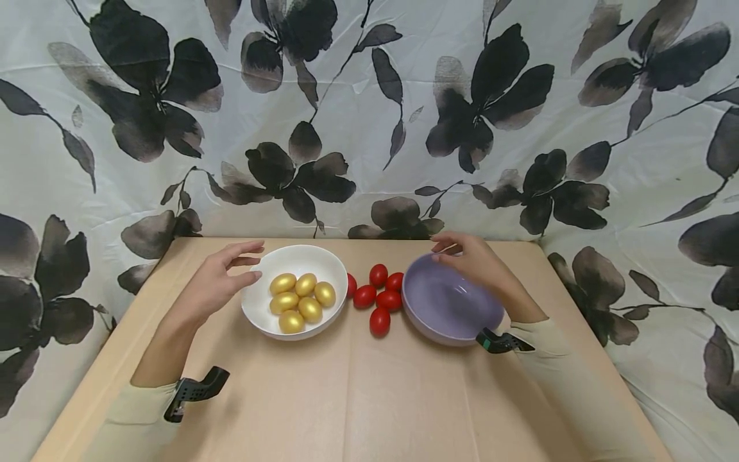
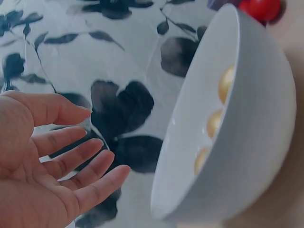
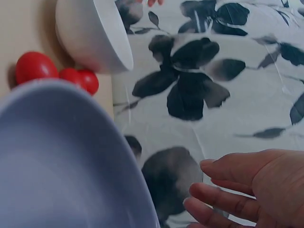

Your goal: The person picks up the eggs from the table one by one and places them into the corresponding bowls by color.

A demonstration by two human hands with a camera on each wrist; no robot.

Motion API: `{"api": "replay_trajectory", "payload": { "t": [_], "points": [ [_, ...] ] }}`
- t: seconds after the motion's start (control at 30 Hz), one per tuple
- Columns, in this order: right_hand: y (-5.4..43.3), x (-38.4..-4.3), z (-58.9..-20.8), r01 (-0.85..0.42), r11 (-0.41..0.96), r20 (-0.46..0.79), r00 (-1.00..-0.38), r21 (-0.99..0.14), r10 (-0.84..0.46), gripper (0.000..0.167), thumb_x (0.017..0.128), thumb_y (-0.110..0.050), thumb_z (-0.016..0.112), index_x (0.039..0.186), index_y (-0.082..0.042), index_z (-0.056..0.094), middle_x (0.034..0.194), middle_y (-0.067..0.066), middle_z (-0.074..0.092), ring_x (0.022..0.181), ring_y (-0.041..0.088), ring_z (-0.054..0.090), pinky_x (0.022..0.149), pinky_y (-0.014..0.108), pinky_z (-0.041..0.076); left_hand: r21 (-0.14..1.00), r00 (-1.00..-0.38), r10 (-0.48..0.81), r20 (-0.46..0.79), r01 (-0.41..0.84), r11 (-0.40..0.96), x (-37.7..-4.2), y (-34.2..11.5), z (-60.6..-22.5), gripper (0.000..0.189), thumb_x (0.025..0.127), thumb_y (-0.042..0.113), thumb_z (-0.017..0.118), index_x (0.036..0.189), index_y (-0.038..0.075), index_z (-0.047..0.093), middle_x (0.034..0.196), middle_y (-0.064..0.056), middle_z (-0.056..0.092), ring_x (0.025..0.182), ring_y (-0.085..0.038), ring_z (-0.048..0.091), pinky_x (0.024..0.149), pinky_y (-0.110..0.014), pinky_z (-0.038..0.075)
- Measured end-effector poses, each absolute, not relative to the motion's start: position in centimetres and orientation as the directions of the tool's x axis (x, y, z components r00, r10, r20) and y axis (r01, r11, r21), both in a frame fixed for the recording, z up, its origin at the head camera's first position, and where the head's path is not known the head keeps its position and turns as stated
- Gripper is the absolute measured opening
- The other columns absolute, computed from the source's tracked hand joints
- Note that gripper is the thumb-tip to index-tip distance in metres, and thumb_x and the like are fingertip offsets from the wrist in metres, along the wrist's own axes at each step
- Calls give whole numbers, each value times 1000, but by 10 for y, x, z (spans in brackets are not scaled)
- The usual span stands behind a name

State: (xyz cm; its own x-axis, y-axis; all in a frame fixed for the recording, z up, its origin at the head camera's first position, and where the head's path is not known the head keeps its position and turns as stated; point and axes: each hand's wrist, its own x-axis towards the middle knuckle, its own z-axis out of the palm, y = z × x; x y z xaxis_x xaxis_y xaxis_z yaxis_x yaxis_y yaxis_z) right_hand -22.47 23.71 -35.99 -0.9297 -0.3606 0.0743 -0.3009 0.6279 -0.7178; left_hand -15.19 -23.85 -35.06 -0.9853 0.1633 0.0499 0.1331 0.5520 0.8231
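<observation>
A white bowl [image 1: 260,314] holding several shiny gold eggs [image 1: 310,310] stands left of the middle of the table. My left hand [image 1: 222,276] hovers at its left rim, fingers apart and relaxed, holding nothing. To the right stands a purple bowl [image 1: 453,305] with nothing inside it. Over its far right rim is my right hand [image 1: 473,260], fingers loosely bent with nothing between them; the right wrist view shows a gap between the fingers and the purple bowl [image 3: 71,156]. Several red eggs [image 1: 380,321] lie on the table between the two bowls.
The light wooden table [image 1: 346,398] ends at a far edge just behind the bowls. A white cloth with dark flowers [image 1: 381,128] hangs behind it and spreads along both sides. Each wrist wears a black camera mount [image 1: 199,388].
</observation>
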Motion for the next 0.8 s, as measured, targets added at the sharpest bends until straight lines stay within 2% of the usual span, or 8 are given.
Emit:
{"api": "replay_trajectory", "payload": {
  "t": [0.17,0.43,0.63,0.8],
  "points": [
    [258,-227,-366,-266,682,74,-952,-681,-298,41,97,-16,68,137,-10,62,120,12,71,114,33,65,91,48,54,839,-974,213,74,176,514,-149,-221,-345,59,96,4,65,151,7,46,149,-16,50,134,-39,52,105,-60,44],
    [293,-234,-382,-222,709,58,-967,-670,-247,39,100,-13,63,137,-5,60,128,19,67,120,38,62,96,54,53,862,-956,282,77,206,464,-147,-195,-351,55,95,8,68,148,11,51,143,-12,56,129,-36,57,104,-57,46],
    [316,-237,-393,-252,709,64,-958,-659,-281,34,102,-4,56,136,3,60,132,26,63,123,45,58,102,59,47,885,-940,333,79,220,410,-144,-177,-356,54,94,4,66,147,13,54,139,-11,59,126,-36,59,106,-57,46],
    [331,-236,-399,-235,699,17,-952,-675,-304,35,103,1,51,137,4,58,135,29,60,123,46,58,102,59,48,893,-930,362,67,217,393,-141,-161,-359,56,93,3,66,146,17,55,139,-10,60,124,-33,62,102,-48,51]
  ]
}}
